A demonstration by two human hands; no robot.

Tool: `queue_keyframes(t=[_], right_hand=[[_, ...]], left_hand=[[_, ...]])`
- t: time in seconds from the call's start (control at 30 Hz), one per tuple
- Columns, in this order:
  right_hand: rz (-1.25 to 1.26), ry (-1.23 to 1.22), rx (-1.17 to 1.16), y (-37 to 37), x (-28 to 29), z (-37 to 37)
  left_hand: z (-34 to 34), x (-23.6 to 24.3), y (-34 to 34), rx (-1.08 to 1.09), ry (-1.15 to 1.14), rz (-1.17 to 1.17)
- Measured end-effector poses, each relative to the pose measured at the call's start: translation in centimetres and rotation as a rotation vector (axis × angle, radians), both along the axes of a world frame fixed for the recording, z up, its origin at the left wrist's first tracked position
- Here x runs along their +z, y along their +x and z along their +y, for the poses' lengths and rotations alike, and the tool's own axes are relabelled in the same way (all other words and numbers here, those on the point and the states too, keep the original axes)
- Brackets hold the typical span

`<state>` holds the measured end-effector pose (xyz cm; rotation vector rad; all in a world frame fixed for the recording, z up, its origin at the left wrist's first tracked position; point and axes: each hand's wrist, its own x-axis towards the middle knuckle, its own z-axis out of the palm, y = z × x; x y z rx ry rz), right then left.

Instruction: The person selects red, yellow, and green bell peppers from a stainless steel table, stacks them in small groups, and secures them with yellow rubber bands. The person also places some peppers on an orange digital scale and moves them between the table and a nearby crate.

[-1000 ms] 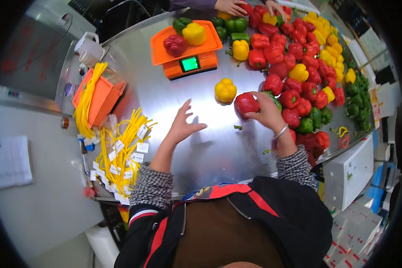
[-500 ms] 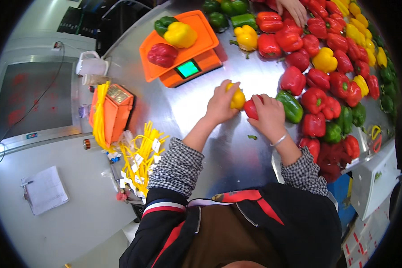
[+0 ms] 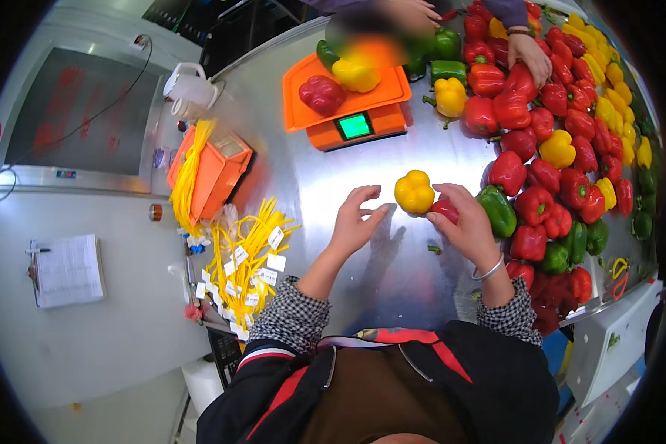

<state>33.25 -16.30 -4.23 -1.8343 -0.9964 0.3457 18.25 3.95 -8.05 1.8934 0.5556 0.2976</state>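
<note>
My left hand (image 3: 357, 223) is open, fingers curved apart, with nothing in it, just left of a yellow bell pepper (image 3: 414, 191). That pepper rests on the metal table beside a red bell pepper (image 3: 445, 212). My right hand (image 3: 468, 228) is closed around the red pepper, partly hiding it; its fingertips come close to the yellow one, and I cannot tell whether they touch it. Beyond them, an orange scale (image 3: 296, 111) with a lit green display carries a red pepper (image 3: 322, 95), a yellow pepper (image 3: 357, 74) and a green pepper (image 3: 326, 55).
Many red, yellow and green peppers (image 3: 534, 206) cover the table's right side. A co-worker's hand (image 3: 529, 59) reaches into them at the far side. Yellow tagged ties (image 3: 248, 259) and an orange container (image 3: 218, 174) lie at left. Scissors (image 3: 620, 277) lie at the right edge.
My left hand has let go of the yellow pepper and drawn left. My right hand stays on the red pepper. The view has shifted, and a co-worker's arms reach farther in from the far side.
</note>
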Motion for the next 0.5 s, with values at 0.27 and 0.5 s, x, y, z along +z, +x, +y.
queue_keyframes(t=[0.27,0.5], right_hand=[[0.124,-0.02,0.219,-6.1,-0.5,1.6],[0.041,-0.25,0.402,-10.4,-0.9,0.2]], left_hand=[[9.5,-4.3,-12.7,0.295,0.518,0.292],[21.3,-4.8,-19.0,0.833,0.46,0.761]])
